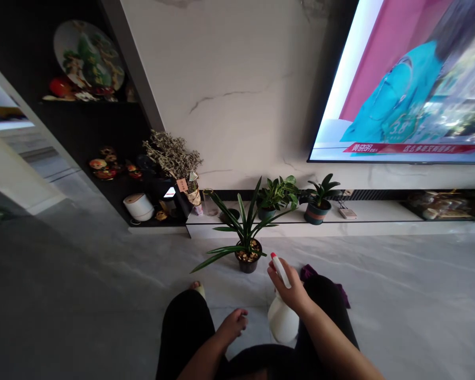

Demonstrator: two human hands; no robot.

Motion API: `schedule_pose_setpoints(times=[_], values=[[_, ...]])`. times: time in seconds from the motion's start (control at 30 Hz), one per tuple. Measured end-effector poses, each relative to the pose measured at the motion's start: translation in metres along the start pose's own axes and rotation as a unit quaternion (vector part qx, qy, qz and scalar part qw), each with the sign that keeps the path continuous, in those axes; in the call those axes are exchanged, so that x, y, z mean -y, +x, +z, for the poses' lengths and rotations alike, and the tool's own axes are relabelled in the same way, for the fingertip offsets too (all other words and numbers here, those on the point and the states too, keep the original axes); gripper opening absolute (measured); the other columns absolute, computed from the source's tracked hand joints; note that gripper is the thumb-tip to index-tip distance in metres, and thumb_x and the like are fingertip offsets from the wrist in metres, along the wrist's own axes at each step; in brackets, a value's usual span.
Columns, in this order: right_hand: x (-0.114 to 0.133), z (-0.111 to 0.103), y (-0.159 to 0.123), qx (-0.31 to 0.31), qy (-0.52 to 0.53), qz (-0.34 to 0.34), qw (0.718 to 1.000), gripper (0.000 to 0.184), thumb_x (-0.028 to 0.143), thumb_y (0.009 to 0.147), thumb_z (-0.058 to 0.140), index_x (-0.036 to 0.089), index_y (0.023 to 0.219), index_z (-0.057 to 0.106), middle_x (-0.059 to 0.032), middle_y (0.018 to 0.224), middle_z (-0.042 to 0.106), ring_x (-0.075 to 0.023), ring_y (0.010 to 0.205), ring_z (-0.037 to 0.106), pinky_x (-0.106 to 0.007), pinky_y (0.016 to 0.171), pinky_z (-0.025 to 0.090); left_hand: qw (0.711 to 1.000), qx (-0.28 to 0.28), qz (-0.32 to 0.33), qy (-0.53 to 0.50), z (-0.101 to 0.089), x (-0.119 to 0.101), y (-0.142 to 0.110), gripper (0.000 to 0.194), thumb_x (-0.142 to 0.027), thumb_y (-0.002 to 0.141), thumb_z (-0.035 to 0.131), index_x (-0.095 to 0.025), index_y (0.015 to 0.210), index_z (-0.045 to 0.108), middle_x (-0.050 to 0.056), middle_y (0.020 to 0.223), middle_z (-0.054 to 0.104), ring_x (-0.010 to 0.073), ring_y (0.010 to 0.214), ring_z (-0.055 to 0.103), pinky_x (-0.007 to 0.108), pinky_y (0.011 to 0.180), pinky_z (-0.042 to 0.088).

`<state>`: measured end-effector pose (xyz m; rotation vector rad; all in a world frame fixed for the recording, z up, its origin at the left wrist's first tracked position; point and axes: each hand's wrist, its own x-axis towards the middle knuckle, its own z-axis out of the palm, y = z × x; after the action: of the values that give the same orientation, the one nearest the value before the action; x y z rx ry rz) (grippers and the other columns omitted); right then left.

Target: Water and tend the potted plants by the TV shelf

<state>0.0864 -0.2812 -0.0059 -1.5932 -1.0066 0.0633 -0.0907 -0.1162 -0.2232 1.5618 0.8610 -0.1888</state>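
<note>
My right hand (291, 287) is wrapped round the neck and trigger of a white spray bottle (283, 321), whose red-tipped nozzle points toward a potted plant. That plant (246, 232) has long strap-like leaves and stands on the floor in a dark pot (248, 264), with tan chips covering its soil. My left hand (233, 326) hangs between my knees, holding nothing, its fingers loosely curled and a little apart. The bottle's lower part is between my legs, close to my right thigh.
On the low ledge (368, 211) stand a leafy plant (279, 194), another potted plant (319, 206) and dried flowers (174, 158). A purple cloth (307, 272) lies by my right knee. A television (399, 95) hangs above; a dark display shelf (83, 124) is at left.
</note>
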Motion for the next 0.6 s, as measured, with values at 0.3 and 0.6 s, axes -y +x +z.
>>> schedule_pose_setpoints(times=[0.3,0.6], values=[[0.001,-0.001,0.003,0.018,-0.012,-0.009,1.0,0.024,0.046,0.102,0.063,0.024,0.095,0.069,-0.0082,0.085,0.077,-0.025,0.078,0.075,-0.037,0.072,0.061,1.0,-0.003,0.008,-0.006,-0.001,0.001,-0.003,0.032,-0.033,0.086,0.067,-0.023,0.117,0.064,0.005,0.1,0.071,0.0217,0.096,0.068,0.032,0.081,0.05],[0.007,0.0,0.008,0.043,-0.002,0.002,0.999,0.027,0.047,0.101,0.064,0.023,0.089,0.063,-0.0047,0.078,0.072,-0.0207,0.069,0.069,-0.032,0.064,0.056,1.0,-0.008,0.02,-0.018,0.002,0.0,-0.007,0.038,-0.043,0.079,0.074,-0.026,0.112,0.066,0.005,0.096,0.071,0.0268,0.097,0.067,0.038,0.084,0.05]])
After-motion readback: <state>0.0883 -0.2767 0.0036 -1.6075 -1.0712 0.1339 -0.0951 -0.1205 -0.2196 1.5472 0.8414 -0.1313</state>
